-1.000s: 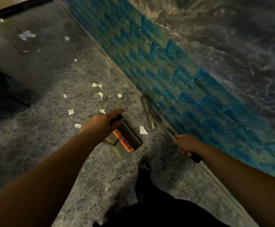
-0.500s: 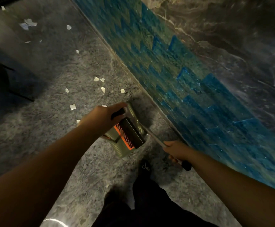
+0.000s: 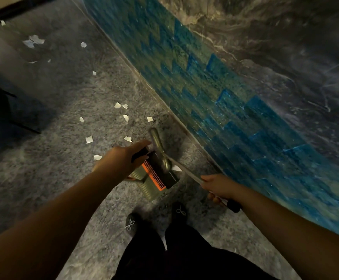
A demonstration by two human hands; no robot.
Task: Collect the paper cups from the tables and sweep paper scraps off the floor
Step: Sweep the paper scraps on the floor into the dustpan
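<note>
I'm mid-sweep: my left hand (image 3: 122, 160) grips the dustpan (image 3: 156, 178) handle, my right (image 3: 218, 185) grips the broom (image 3: 160, 146), and next I must reach the scraps (image 3: 124, 112) lying just beyond.

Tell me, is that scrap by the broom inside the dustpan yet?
Cannot tell. The white scrap lies at the dustpan mouth, beside the broom head; whether it rests on pan or floor is unclear.
</note>
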